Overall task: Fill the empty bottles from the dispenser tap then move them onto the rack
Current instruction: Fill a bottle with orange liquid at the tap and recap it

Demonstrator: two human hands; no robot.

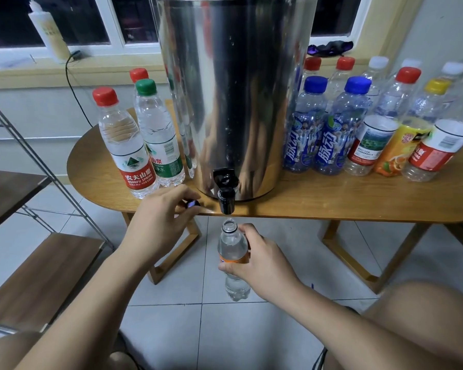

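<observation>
The right hand (257, 259) grips the orange-label bottle (230, 244) — centre its mouth beneath the tap (226, 202); left hand (161, 220) pinches the cap (191, 203).

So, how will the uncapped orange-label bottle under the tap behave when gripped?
The orange-label bottle is thin clear plastic, so squeezing may dent it. Uncapped, it could spill if tilted. Tall and narrow, it likely tips easily.

- Your uncapped bottle (233, 252) (clear, orange label) is upright, mouth just below the black tap (226, 201).
- Three capped bottles (126, 145) stand left of the steel dispenser (233, 89); empty bottles (332, 124) crowd its right.
- The rack (38, 276) stands far left.
</observation>
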